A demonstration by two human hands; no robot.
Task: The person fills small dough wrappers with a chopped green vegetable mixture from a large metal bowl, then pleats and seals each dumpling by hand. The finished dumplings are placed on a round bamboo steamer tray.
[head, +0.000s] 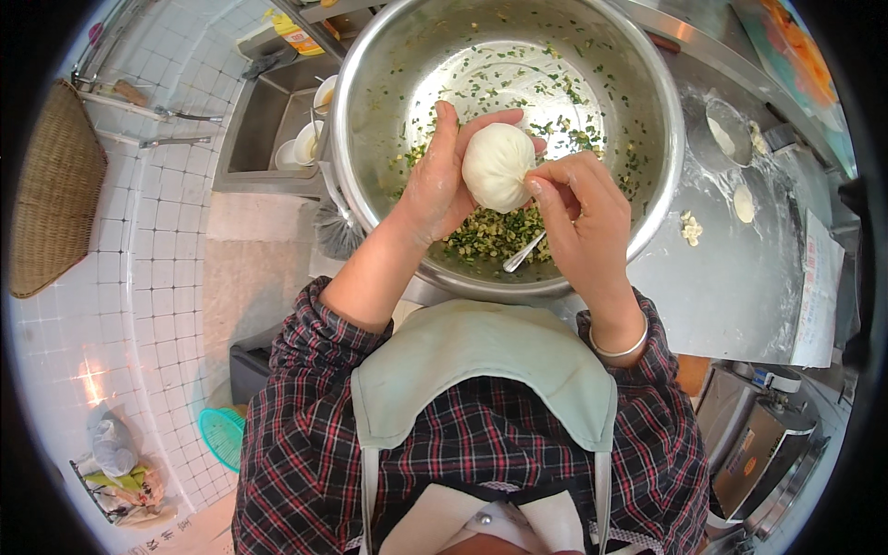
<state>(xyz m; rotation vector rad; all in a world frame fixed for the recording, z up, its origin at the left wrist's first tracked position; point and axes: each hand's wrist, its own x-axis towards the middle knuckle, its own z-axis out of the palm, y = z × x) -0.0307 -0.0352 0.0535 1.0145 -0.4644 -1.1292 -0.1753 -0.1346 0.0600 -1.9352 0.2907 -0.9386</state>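
A round white dough bun (499,167) with gathered pleats rests in my left hand (444,173), the thumb raised beside it. Thumb and forefinger of my right hand (586,205) pinch the pleats at the bun's right side. Both hands are over a large steel basin (388,90). Chopped green and pale yellow filling (496,232) lies in its near part, and scraps of it cling to the walls. A metal spoon handle (524,253) sticks out of the filling below the bun.
On the floured steel worktop (728,291) at right are a metal bowl (728,132), a flat dough piece (744,203) and small dough bits (690,228). At left, a sink (260,132) holds white bowls (305,143). A dough machine (756,444) stands at lower right.
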